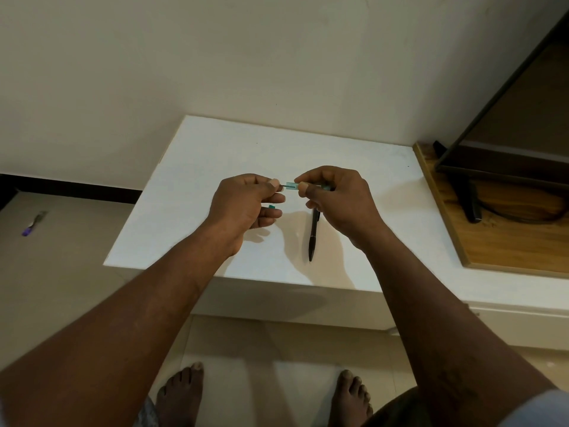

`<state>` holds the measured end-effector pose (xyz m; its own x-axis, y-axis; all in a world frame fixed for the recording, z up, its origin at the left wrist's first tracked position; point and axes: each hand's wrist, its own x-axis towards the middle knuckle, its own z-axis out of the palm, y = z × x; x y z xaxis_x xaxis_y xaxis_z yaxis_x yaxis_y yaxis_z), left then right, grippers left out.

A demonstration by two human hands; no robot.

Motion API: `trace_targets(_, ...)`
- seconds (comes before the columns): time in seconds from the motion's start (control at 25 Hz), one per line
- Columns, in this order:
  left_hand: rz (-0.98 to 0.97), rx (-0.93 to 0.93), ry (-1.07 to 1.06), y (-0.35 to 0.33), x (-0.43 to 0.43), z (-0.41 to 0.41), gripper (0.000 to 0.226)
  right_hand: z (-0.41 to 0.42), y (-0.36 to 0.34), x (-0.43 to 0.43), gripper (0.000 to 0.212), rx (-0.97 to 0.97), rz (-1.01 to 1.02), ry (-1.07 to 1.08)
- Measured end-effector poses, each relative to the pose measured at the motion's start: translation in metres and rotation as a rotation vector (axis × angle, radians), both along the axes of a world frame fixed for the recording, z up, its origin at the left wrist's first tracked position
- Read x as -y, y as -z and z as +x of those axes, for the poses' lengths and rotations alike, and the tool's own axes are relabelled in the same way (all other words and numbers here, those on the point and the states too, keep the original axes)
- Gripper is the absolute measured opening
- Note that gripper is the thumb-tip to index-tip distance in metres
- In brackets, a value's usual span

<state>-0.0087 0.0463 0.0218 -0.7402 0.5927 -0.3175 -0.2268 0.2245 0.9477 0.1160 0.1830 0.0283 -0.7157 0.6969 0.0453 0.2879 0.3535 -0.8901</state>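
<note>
A: Where is the pen part right now?

B: It is in the air above the white worktop (191, 186), between both hands. The right hand (335, 198) has its fingers (303, 186) curled round the teal see-through plastic pen barrel (291, 186), with thumb and forefinger pinching near its left end. The left hand (246, 204) pinches what looks like a thin dark refill (282, 187) at the barrel's mouth. Its lower fingers are bent inward and trap a small teal plastic piece (271, 206).

A: What could go wrong from here?

B: I'd say the refill is the weak spot. If the two hands are out of line, it could bend or jam at the mouth instead of sliding. Only the fingertips pinch it, so a slip could drop it. The small teal piece is held by spare fingers alone. If they loosen, it could fall to the worktop or bounce off the front edge onto the floor (61, 272).

A: Is anything holding other things?

B: Only the barrel. A dark line shows through its wall, so the refill seems partly inside. A black ballpoint pen (313, 238) lies on the worktop just under the right hand, tip toward the person, apart from the barrel.
</note>
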Motion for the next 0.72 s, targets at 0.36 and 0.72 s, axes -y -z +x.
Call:
trace_targets(0.36,-0.008,-0.385,-0.090,-0.0033,0.0020,-0.0008,0.019,-0.0031,-0.0006,0.0058,0.012,0.019,-0.308,-0.058)
trace_targets(0.72,-0.027,-0.545,-0.131,-0.0019,0.0016,-0.0007,0.019,-0.0033,-0.0010,0.0047,0.012,0.021,-0.346,-0.045)
